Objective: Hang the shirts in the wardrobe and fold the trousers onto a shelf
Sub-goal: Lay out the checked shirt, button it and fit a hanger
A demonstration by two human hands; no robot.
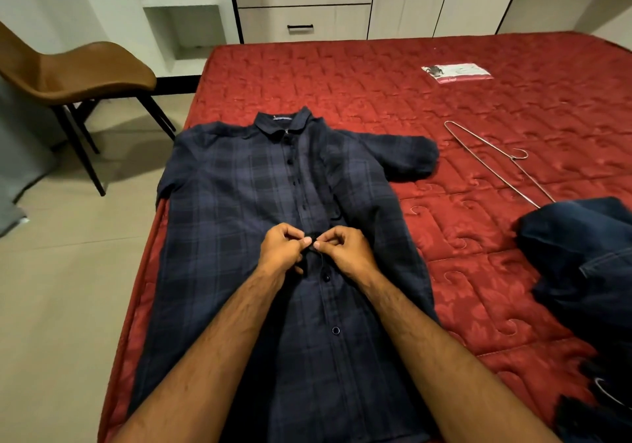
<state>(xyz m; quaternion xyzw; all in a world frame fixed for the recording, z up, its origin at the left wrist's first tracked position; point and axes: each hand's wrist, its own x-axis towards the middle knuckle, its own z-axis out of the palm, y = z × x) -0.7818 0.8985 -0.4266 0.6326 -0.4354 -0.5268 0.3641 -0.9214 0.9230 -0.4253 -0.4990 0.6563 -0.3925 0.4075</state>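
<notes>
Left hand (282,249): fingers curled, thumb and forefinger pinching the shirt placket at a button, fingertips almost touching those of the other hand.
Right hand (342,249): fingers curled, thumb and forefinger pinching the opposite placket edge, just right of the left fingertips.
Shirt (239,220): dark plaid, flat on the bed, front up; hem nearer than the fingers, collar beyond them; buttons run in a line nearer and farther than the pinch.
Bed (478,271): red quilted cover, under the shirt and spreading right of the fingers.
Trousers (588,271): dark denim, bunched, well right of the fingers, level with them and nearer.
Hanger (496,158): thin wire, lying flat, right of and beyond the fingers, its near end by the trousers.
Packet (456,73): white and red, flat, far beyond the fingers to the right.
Chair (78,73): brown seat, black legs, on the floor, far left and beyond.
Drawers (301,4): pale fronts, black handles, farthest, straight beyond the collar.
</notes>
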